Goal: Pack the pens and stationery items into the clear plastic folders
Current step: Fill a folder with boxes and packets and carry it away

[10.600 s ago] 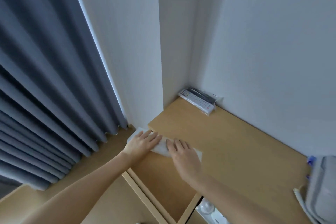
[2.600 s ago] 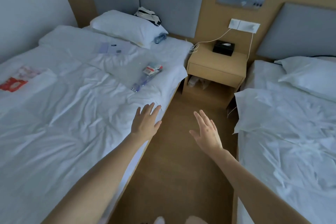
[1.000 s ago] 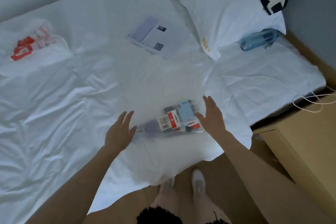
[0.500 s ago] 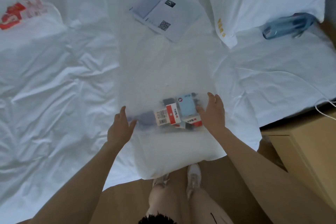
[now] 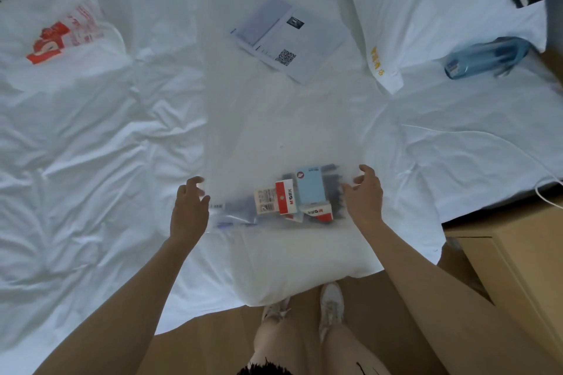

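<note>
- Head view: a clear plastic folder [image 5: 274,137] lies flat on the white bed [image 5: 91,161], its long axis running away from the person, toward the printed sheet [image 5: 286,39] further up the bed. Its near end sits close to the bed's edge.
- Inside the near end of the folder lies a heap of stationery: a red and white box [image 5: 278,199], a light blue box [image 5: 310,189] and dark pens [image 5: 237,210]. The pens lie crosswise to the folder, roughly left to right.
- The left hand [image 5: 189,207] is at the folder's left edge, fingers loosely curled, fingertips at the plastic; whether it pinches the edge cannot be told.
- The right hand [image 5: 364,195] is at the right edge, fingers bent and spread beside the heap; a firm grip cannot be made out.
- A plastic bag [image 5: 70,36] with red print lies far left.
- A pillow [image 5: 441,9] lies upper right, with a blue bottle [image 5: 484,58] on its side beside it.
- A wooden bedside cabinet [image 5: 518,253] stands right of the bed.
</note>
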`<state>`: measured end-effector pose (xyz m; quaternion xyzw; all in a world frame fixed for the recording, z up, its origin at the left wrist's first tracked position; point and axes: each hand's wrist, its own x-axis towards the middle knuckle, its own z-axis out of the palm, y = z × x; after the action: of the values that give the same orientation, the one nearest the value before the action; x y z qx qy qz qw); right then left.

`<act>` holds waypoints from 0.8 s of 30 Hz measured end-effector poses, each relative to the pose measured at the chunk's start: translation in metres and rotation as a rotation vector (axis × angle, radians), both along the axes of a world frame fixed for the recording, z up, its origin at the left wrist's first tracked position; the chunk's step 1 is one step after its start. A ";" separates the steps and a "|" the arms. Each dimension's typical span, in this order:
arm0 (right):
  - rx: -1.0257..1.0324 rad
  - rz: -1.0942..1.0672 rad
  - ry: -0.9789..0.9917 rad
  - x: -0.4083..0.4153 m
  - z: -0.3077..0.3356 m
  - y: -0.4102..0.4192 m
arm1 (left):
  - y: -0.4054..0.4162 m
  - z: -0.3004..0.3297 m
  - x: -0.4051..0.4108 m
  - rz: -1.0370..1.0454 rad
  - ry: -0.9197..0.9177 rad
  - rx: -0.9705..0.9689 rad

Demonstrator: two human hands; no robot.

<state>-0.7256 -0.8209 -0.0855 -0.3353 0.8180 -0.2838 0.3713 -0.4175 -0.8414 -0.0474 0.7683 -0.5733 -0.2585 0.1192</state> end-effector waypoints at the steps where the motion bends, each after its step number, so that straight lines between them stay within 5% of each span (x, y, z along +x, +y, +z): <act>1: -0.004 -0.005 -0.008 0.000 0.002 -0.001 | -0.002 0.005 0.002 0.004 0.012 -0.016; 8: -0.033 -0.094 -0.177 -0.001 0.029 -0.008 | -0.028 0.064 0.001 -0.075 0.056 -0.222; 17: -0.162 -0.353 -0.707 0.000 0.109 -0.018 | -0.069 0.209 -0.023 -0.162 0.210 -0.497; 24: -0.310 -0.325 -0.933 0.004 0.184 -0.031 | -0.090 0.323 -0.041 -0.328 0.120 -0.659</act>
<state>-0.7214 -0.8517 0.0984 -0.0928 0.5551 -0.5748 0.5940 -0.4582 -0.9318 0.2757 0.5702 -0.7332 -0.1202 0.3505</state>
